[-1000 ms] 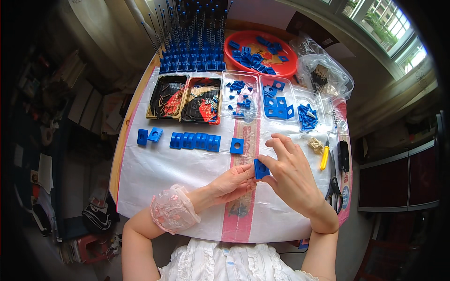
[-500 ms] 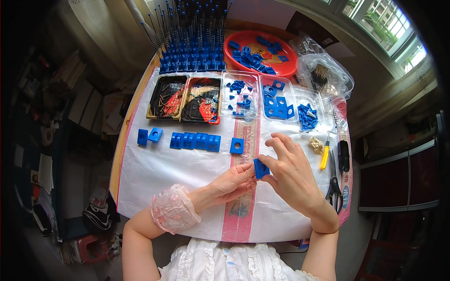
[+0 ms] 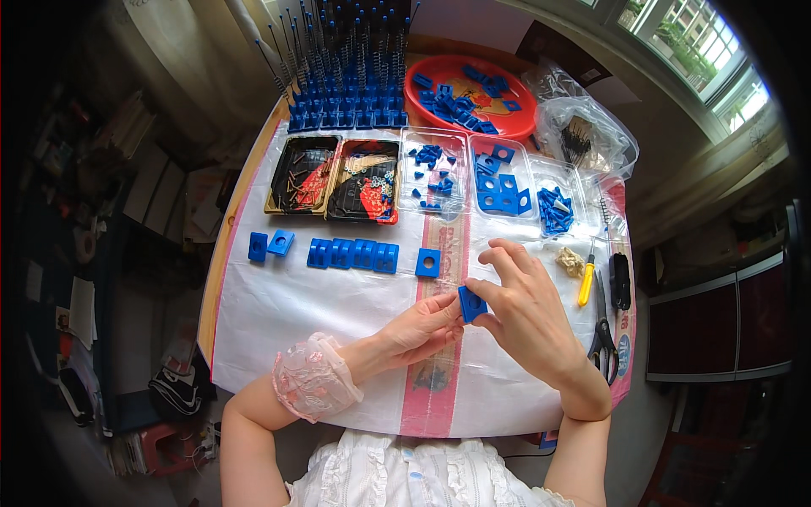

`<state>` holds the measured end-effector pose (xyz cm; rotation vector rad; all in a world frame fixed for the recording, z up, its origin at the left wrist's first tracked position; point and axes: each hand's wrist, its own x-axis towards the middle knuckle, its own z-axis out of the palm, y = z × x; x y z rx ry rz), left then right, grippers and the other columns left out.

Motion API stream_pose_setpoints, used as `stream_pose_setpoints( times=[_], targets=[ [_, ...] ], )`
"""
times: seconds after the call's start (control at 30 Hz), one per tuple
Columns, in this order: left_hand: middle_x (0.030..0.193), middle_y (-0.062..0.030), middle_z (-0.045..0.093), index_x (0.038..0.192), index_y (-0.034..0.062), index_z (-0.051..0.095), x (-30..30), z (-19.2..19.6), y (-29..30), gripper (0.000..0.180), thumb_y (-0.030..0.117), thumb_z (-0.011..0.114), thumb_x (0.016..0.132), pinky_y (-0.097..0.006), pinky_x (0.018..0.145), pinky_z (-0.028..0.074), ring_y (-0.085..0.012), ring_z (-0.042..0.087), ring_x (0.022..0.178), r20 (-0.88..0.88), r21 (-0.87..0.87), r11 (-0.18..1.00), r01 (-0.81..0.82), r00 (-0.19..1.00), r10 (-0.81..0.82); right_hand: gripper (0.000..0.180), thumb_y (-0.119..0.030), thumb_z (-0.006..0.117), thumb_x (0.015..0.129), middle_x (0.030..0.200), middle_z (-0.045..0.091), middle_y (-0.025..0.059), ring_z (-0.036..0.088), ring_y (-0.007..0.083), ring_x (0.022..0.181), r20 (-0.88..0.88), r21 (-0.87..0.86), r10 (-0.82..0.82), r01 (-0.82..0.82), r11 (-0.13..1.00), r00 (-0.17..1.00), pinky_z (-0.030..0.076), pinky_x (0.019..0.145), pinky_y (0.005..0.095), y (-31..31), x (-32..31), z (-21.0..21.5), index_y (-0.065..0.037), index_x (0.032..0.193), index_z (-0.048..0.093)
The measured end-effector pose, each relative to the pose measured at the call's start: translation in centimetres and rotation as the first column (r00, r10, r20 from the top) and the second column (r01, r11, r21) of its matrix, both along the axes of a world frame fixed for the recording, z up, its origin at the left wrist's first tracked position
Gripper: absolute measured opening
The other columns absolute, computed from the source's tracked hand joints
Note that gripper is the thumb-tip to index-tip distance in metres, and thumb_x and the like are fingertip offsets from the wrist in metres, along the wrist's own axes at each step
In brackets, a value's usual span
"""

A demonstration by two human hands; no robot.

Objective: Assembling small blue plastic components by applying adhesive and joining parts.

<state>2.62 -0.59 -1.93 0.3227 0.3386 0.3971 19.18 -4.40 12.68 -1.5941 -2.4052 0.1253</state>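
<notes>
Between my two hands, above the white cloth, is a blue plastic bracket with a round hole. My left hand pinches its left edge, and my right hand grips it from the right with thumb and index finger, the other fingers raised. A similar blue bracket lies just beyond, with a row of blue brackets to its left. Two more blue pieces, one flat and one turned askew, lie farther left.
Behind stand black trays of small hardware and clear trays of blue parts. Farther back are spring-and-rod assemblies and a red basin. At right lie a yellow-handled screwdriver, scissors and a clear plastic bag.
Almost nothing differs. Both hands keep their hold on the blue bracket in nearly the same place.
</notes>
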Motion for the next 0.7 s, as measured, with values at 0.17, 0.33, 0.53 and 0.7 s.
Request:
stream_pose_setpoints(
  times=[0.17,0.33,0.53,0.7],
  targets=[
    [0.113,-0.0022,0.061,0.127,0.0079,0.054,-0.01,0.07,-0.08,0.032,0.021,0.061,0.099,-0.021,0.082,0.048,-0.0072,0.056,0.099,0.011,0.002,1.000,-0.016,1.000,0.016,0.028,-0.009,0.077,0.069,0.117,0.057,0.0171,0.047,0.0330,0.126,-0.009,0.000,0.002,-0.002,1.000,1.000,0.042,0.093,0.0423,0.03,0.02,-0.01,-0.001,0.094,0.069],
    [0.114,-0.0026,0.061,0.130,0.0085,0.053,0.09,-0.09,-0.18,0.035,0.021,0.061,0.099,-0.021,0.082,0.048,-0.0069,0.056,0.099,0.009,0.027,0.999,-0.034,0.999,0.033,0.027,-0.008,0.077,0.069,0.116,0.057,0.0169,0.048,0.0332,0.125,-0.041,0.003,0.005,-0.005,1.000,0.999,0.042,0.093,0.0423,0.12,0.03,-0.08,-0.001,0.094,0.069],
    [0.114,-0.0030,0.062,0.132,0.0086,0.052,0.24,-0.11,-0.42,0.036,0.022,0.060,0.099,-0.019,0.080,0.049,-0.0054,0.056,0.096,-0.015,0.064,0.997,-0.053,0.998,0.054,0.026,-0.007,0.076,0.069,0.114,0.057,0.0170,0.048,0.0335,0.124,-0.049,-0.003,0.007,-0.007,1.000,0.999,0.043,0.091,0.0426,0.25,0.09,-0.20,-0.001,0.093,0.069],
    [0.114,-0.0034,0.062,0.132,0.0090,0.051,0.39,-0.29,-0.60,0.036,0.021,0.060,0.099,-0.018,0.079,0.050,-0.0049,0.057,0.094,-0.005,0.072,0.993,-0.094,0.996,0.094,0.025,-0.006,0.075,0.069,0.114,0.057,0.0172,0.048,0.0336,0.123,-0.055,0.005,0.009,-0.009,1.000,0.998,0.043,0.091,0.0426,0.35,0.08,-0.61,-0.001,0.092,0.069]
  ],
)
